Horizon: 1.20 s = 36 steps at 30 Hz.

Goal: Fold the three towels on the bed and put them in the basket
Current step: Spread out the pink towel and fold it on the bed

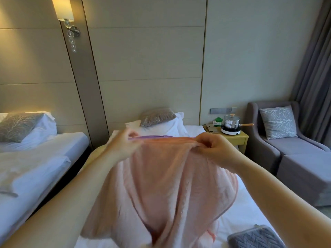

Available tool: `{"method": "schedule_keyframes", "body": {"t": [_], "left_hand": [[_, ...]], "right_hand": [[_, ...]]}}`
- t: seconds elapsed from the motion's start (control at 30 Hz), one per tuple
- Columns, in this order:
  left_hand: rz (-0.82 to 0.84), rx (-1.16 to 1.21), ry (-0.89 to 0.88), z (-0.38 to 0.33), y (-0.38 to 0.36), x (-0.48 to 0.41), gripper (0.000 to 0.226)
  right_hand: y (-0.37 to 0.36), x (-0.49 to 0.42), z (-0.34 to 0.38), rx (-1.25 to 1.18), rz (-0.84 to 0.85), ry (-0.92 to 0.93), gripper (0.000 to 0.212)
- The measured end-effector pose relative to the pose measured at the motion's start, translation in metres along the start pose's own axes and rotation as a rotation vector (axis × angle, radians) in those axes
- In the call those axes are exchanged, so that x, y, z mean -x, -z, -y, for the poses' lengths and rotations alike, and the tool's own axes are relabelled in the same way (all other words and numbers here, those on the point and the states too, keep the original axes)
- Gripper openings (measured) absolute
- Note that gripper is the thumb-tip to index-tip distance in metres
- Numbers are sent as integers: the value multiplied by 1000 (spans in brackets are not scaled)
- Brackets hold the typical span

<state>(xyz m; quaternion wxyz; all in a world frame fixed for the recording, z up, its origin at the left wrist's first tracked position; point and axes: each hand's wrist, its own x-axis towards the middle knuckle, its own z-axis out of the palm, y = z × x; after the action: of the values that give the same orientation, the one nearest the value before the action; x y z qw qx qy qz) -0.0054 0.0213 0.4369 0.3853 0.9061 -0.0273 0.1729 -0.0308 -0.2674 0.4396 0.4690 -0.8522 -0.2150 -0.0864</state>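
I hold a large pink towel (161,185) up over the white bed (247,208). My left hand (123,142) pinches its top edge at the left and my right hand (213,147) pinches the same edge at the right. The cloth hangs down and drapes onto the bed. A strip of purple towel (154,136) shows just behind the pink top edge. A grey textured towel (256,238), folded, lies on the bed at the lower right. No basket is in view.
Pillows (161,122) lie at the head of the bed. A yellow nightstand (232,138) with a pot on a cooker (231,124) stands to the right, then a grey armchair (293,149). A second bed (35,158) is at the left.
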Motion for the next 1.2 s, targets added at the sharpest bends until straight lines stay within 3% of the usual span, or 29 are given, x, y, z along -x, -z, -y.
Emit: {"method": "schedule_keyframes", "body": {"t": [0.1,0.17,0.27,0.37,0.47,0.53,0.67,0.73,0.9,1.07,1.13,1.2], "left_hand": [[437,193,-138,-17,-39,23,49],[520,222,-224,-24,-61,31,37],[514,150,-302,-26,-67,31,58],[476,140,-320,-23,-67,29,35],[331,226,-294,-25,-59,25,18],[276,275,-267,-25,-51,23,17],[284,310,-244,-22,-47,23,16],[328,352,-244,-24,-51,27,14],[370,360,-314,-42,-63,31,2],[400,457,-247,-43,-69,37,14],[417,405,-249,-39,-73,43,30],[402,379,-240,-36,-77,45,31]], "right_hand": [[-17,-7,5,72,129,73,4],[-25,-8,2,113,176,85,5],[-24,-7,-11,171,185,38,8],[-20,-1,-21,197,251,-51,18],[-9,6,-29,215,308,-156,39],[2,9,-30,233,300,-192,33],[14,8,-17,315,117,-68,31],[12,5,-6,297,57,23,20],[-5,4,10,256,78,164,32],[-22,5,-6,211,6,135,27],[-25,4,-8,224,-23,137,23],[-27,5,-7,171,-34,161,29]]}}
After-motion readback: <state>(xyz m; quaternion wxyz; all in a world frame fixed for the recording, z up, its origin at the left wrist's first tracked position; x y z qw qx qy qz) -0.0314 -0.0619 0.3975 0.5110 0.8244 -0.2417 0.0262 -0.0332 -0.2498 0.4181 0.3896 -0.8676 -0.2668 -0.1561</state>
